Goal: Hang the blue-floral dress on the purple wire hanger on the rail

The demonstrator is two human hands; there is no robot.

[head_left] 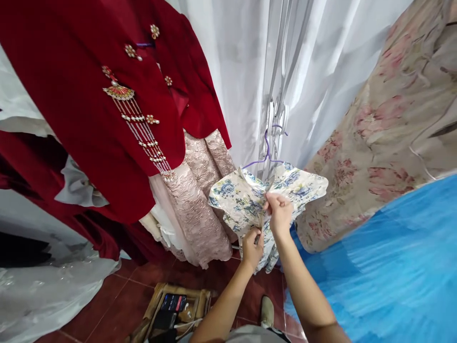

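A white dress with blue flowers hangs from a purple hanger in the middle of the view. My right hand is closed in a pinch on the dress at the top of its centre opening, just under the neckline. Lower down and a little to the left, my left hand grips the fabric along the same opening, its fingers curled in. Whatever small fastening lies between my fingertips is hidden. Both forearms reach up from the bottom edge, and the lower part of the dress falls behind my hands.
A red velvet jacket with a beaded tassel hangs left, above a pink brocade skirt. White curtains stand behind. To the right are a floral gown and blue tulle. A wooden stool holds a phone.
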